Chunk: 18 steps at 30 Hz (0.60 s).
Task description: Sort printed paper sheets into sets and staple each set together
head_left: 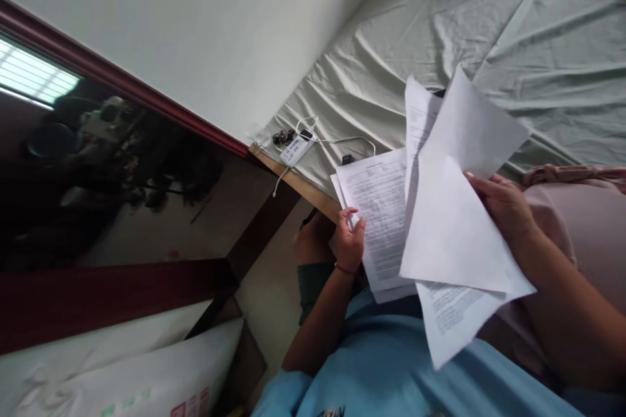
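My left hand (pixel 350 240) is closed on the left edge of a small stack of printed sheets (pixel 379 208), thumb on top. Dense lines of text cover the top page. On the right, my right hand (pixel 503 202) pinches several loose sheets of paper (pixel 450 228) that are bent and fanned out. Their blank backs mostly face me, with print showing on a sheet behind at the upper left and on another at the bottom. These sheets overlap the right part of the stack. Most of my right fingers are hidden behind the paper.
A bed with a wrinkled pale sheet (pixel 381 78) lies ahead. At its wooden edge are a white power strip (pixel 297 148) with a cable and a small dark cluster (pixel 282 137). A pink cloth (pixel 577 208) lies at right. White sacks (pixel 147 371) stand lower left, below a dark opening.
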Each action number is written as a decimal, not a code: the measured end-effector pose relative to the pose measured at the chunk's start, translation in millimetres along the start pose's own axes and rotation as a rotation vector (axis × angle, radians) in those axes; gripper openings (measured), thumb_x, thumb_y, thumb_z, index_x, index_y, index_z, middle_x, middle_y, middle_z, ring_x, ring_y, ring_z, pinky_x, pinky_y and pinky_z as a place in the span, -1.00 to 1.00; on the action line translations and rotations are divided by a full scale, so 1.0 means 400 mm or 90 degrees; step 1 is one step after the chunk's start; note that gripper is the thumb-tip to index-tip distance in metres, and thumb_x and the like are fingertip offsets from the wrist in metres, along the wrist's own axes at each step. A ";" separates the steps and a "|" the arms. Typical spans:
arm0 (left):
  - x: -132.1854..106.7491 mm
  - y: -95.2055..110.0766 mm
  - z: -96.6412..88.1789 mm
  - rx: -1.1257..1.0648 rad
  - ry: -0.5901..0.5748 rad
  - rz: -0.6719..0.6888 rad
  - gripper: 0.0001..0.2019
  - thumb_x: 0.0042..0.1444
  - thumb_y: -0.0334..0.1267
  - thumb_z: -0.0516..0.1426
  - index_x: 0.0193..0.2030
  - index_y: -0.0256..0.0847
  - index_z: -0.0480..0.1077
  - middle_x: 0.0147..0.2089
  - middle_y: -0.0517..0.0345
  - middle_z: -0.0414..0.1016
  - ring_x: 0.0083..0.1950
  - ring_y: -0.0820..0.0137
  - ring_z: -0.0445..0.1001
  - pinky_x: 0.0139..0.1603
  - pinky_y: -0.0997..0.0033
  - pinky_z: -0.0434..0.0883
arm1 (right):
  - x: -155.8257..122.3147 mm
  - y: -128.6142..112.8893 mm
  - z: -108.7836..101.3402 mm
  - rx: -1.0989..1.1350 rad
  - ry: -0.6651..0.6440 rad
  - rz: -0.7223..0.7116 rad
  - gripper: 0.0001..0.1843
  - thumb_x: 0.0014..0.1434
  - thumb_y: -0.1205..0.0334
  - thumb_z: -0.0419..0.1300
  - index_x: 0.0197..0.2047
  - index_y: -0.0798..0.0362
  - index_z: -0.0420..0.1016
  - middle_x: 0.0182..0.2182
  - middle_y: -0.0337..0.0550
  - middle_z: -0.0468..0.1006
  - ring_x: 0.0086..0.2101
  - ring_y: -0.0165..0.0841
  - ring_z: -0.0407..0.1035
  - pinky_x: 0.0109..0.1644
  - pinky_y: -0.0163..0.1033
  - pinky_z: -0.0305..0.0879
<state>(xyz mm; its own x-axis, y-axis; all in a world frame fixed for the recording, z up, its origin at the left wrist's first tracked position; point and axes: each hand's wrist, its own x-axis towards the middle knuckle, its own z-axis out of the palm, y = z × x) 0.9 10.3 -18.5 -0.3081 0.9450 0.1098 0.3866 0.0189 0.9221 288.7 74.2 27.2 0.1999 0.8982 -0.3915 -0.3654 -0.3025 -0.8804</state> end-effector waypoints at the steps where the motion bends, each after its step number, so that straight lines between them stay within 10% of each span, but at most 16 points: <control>1: 0.000 -0.005 0.000 -0.009 -0.004 0.005 -0.74 0.22 -0.17 0.22 0.03 -0.13 0.40 -0.01 0.07 0.52 0.05 0.27 0.50 0.20 0.22 0.38 | 0.000 0.000 0.000 0.021 0.003 0.017 -0.73 -0.12 0.12 0.48 -0.36 0.05 0.59 -0.52 -0.15 0.59 -0.59 -0.34 0.37 -0.51 -0.22 0.35; 18: -0.003 -0.008 0.005 -0.117 -0.026 -0.060 -0.67 0.16 -0.20 0.20 0.07 -0.11 0.39 0.12 0.02 0.51 0.18 0.18 0.49 0.29 0.10 0.39 | -0.003 0.000 0.016 0.110 0.025 0.027 -0.67 -0.23 0.19 0.54 -0.34 0.06 0.64 -0.48 -0.22 0.63 -0.53 -0.38 0.43 -0.46 -0.31 0.39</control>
<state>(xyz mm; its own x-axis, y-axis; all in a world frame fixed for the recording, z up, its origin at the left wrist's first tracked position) 1.8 9.7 -22.3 -0.2983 0.9544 0.0083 0.1922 0.0516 0.9800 282.8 75.3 29.2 0.2148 0.8718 -0.4402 -0.5239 -0.2775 -0.8053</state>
